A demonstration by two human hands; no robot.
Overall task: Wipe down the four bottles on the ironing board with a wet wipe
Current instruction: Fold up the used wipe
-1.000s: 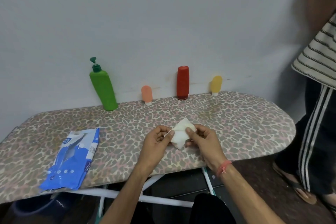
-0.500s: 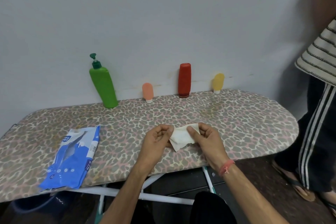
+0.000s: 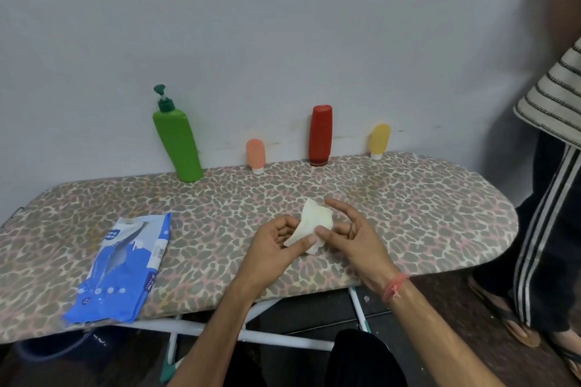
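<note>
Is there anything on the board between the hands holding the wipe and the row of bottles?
Nothing visible: only bare ironing board lies between the wipe and the bottles. The blue packet sits off to the left.

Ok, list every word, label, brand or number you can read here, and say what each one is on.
Wet wipe pack: a round white logo near its top, a barcode sticker and small print along its right edge, all too blurred to read.
Green pump bottle, peach bottle, red bottle, yellow bottle: no label or text shows.
Nothing else in view carries lettering.
</note>
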